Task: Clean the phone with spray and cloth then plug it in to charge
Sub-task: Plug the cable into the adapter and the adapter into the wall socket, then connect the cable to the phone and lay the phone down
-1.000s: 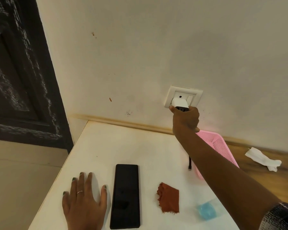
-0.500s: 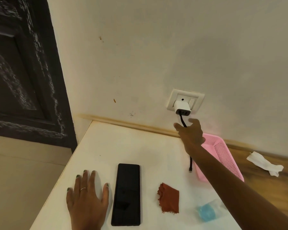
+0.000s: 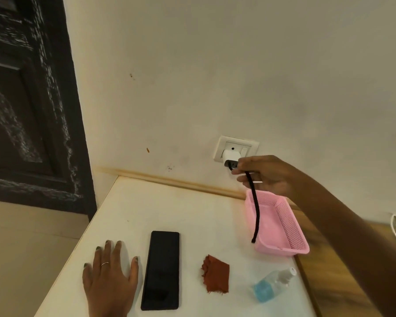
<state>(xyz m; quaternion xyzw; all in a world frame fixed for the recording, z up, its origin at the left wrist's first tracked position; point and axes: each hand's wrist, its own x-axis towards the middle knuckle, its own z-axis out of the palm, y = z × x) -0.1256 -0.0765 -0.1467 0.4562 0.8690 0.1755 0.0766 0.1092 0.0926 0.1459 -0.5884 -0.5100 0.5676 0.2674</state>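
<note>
The phone (image 3: 161, 270) lies face up at lower centre of the white table (image 3: 169, 209), steadied by the flat, open left hand (image 3: 109, 277) just beside it. The right hand (image 3: 264, 173) pinches the black charging cable (image 3: 254, 209) below the wall charger (image 3: 231, 157), probably to guide its free end phoneward.
</note>
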